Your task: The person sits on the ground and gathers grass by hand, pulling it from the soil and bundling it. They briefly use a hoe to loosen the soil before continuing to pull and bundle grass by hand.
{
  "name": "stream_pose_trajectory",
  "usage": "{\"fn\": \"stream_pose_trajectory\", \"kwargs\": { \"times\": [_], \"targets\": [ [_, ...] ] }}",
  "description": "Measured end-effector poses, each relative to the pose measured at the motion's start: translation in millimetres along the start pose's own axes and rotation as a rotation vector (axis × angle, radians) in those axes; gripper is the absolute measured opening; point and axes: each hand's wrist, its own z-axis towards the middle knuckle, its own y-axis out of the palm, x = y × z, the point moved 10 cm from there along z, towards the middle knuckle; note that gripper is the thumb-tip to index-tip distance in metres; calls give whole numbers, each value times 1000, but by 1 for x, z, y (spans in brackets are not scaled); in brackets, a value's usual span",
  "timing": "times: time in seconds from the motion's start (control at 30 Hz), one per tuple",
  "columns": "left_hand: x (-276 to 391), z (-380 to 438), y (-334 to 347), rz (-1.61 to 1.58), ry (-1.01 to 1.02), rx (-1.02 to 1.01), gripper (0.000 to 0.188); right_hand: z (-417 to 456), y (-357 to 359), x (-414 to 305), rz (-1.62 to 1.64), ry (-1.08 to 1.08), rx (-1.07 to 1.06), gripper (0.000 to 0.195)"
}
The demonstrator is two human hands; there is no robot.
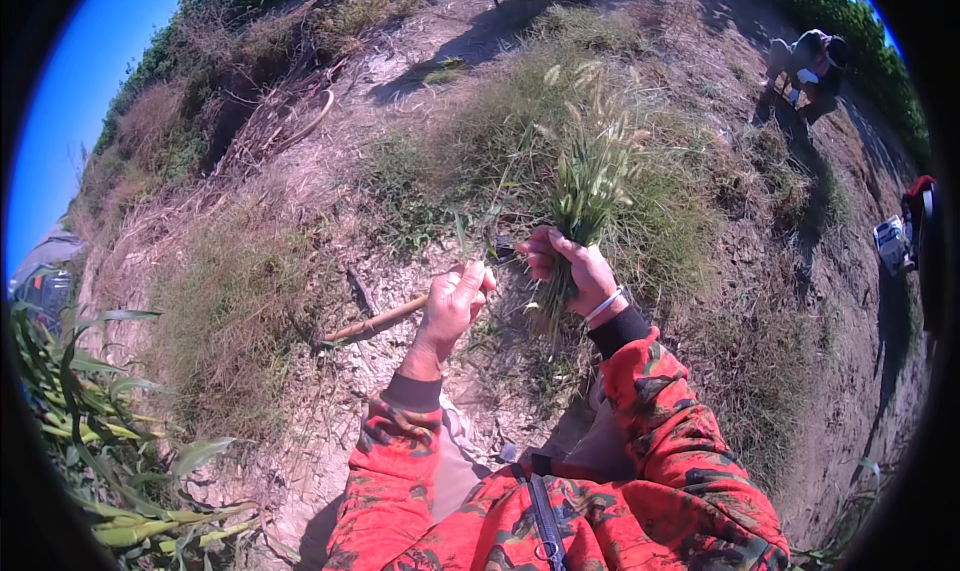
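My right hand (576, 267) is closed around a bunch of green grass stalks (585, 188). Pale bristly seed heads fan out at its top, and the stem ends hang below my fist. Left of it, my left hand (456, 301) pinches a thin green grass stalk (461, 235) between thumb and fingers. A brown wooden stick (379, 318) slants behind that hand; whether the hand touches it is hidden. Between the hands, a small dark object (502, 247) lies among weeds, too unclear to name.
Dry soil with grass clumps (232, 323) surrounds me. Broad-leaved green plants (112, 391) stand at the lower left. A curved pale stick (311, 121) lies by dry brush. One person (810, 65) bends at the upper right; another person (926, 218) is partly visible at the right edge.
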Motion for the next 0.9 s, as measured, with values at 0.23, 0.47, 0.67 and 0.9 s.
{"fn": "stream_pose_trajectory", "kwargs": {
  "times": [0.23, 0.47, 0.67, 0.9],
  "targets": [
    [-36, 8, 48, 108, -57, -199, 35, -2, 10, 16, 207, 78, -49, 37],
    [-53, 2, 56, 168, -165, -280, 28, -2, 11, 11, 285, 92, -127, 41],
    [-50, -2, 58, 340, -239, -301, 25, 3, 1, 10, 265, 63, -81, 33],
    [-44, -4, 62, 358, -219, -294, 23, 4, -4, -1, 313, 13, -57, 20]
  ]
}}
